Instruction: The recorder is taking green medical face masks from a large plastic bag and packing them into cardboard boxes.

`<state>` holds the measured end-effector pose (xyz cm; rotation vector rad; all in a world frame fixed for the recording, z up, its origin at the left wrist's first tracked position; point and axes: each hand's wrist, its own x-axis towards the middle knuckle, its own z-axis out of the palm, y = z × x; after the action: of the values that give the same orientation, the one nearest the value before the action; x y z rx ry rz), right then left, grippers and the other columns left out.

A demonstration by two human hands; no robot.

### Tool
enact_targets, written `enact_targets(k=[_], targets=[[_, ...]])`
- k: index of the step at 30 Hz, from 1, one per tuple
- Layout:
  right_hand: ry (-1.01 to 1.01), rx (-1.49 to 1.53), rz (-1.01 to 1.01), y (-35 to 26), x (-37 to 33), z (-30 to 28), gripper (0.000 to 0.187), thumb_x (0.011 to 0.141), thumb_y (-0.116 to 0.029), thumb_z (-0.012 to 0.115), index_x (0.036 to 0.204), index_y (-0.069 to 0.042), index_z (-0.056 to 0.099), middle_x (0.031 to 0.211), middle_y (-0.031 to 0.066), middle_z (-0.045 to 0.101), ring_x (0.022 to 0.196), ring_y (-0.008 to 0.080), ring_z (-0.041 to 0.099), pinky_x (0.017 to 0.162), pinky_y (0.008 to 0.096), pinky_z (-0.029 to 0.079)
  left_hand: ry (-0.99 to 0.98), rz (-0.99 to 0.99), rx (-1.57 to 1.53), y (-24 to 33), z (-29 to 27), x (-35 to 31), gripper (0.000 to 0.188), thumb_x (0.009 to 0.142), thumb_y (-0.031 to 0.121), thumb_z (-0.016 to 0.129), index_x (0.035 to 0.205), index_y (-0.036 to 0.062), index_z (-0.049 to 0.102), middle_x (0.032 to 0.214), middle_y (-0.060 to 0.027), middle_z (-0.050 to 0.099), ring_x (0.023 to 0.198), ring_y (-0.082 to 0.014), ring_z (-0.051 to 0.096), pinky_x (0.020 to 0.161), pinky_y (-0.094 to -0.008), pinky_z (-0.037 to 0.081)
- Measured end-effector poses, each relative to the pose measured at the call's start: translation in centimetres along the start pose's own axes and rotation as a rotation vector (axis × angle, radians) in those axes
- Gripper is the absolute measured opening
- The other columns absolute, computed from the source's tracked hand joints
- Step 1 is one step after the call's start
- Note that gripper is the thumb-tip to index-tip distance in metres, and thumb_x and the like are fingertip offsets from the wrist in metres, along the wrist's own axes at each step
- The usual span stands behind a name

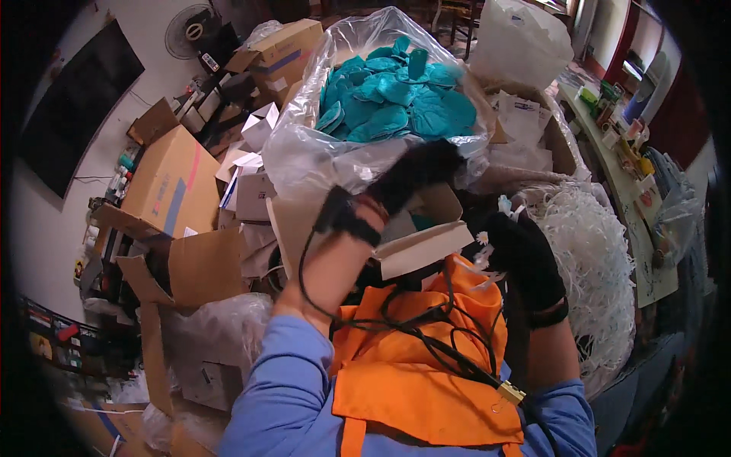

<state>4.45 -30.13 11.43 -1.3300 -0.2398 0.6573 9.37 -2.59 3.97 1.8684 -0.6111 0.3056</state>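
My left hand [419,174], in a black glove, reaches forward over a small open cardboard box [426,250]. It is nearest the front edge of a plastic-lined box [301,156] heaped with rounded teal fabric pieces [381,91]. Its fingers are dark and smeared, so I cannot make out their pose. My right hand [527,259], also black-gloved, is closed round thin white strips with small daisy-like flowers [482,238], at the small box's right side. A bit of teal shows inside that small box; the rest of its inside is hidden behind my left arm.
A large tangle of white strips [582,259] lies to the right. Open cardboard boxes [171,183] crowd the left side. A cluttered table [647,244] runs along the far right. A black cable [426,324] hangs across my orange apron [411,404].
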Motion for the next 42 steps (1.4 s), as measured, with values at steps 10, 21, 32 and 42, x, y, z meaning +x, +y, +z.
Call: enact_targets(k=[10,21,32,42], targets=[[-0.011,-0.068,-0.325,-3.2,3.0,0.5,0.03,0.097,-0.027,0.051,0.111,-0.005,0.065,0.097,0.0018,0.064,0.081,0.0103,0.06,0.071,0.0246,0.049,-0.074,-0.037,-0.22,5.5,9.3,-7.4,0.045,0.099,0.017,0.041,0.139,-0.0013,0.036,0.144,-0.0173,0.037,0.133,-0.0243,0.038,0.112,-0.0325,0.029],[0.012,-0.374,-0.477,-3.5,3.1,0.7,0.028,0.097,-0.024,0.05,0.113,-0.005,0.064,0.092,0.0009,0.062,0.08,0.0095,0.059,0.069,0.0231,0.048,-0.043,-0.517,-0.958,9.7,9.1,-4.8,0.035,0.094,0.026,0.057,0.119,0.0017,0.055,0.101,-0.0071,0.064,0.089,-0.0167,0.063,0.083,-0.029,0.051],[-0.016,-0.255,-0.398,-3.3,4.1,-0.5,0.029,0.099,-0.024,0.046,0.111,-0.005,0.064,0.081,-0.0033,0.055,0.071,0.0077,0.053,0.062,0.0215,0.043,-0.155,-0.619,-0.878,10.0,9.6,-4.4,0.029,0.092,0.026,0.061,0.109,0.0033,0.059,0.086,-0.0048,0.061,0.075,-0.0158,0.063,0.069,-0.0315,0.056],[0.068,-0.443,-0.488,-3.2,4.0,-1.1,0.027,0.093,-0.015,0.052,0.117,-0.006,0.062,0.088,-0.0027,0.055,0.079,0.0057,0.05,0.068,0.0189,0.043,-0.19,-0.445,-0.847,8.4,12.4,-6.2,0.023,0.095,0.022,0.055,0.112,0.006,0.057,0.09,-0.0047,0.06,0.078,-0.0129,0.061,0.064,-0.0265,0.054]])
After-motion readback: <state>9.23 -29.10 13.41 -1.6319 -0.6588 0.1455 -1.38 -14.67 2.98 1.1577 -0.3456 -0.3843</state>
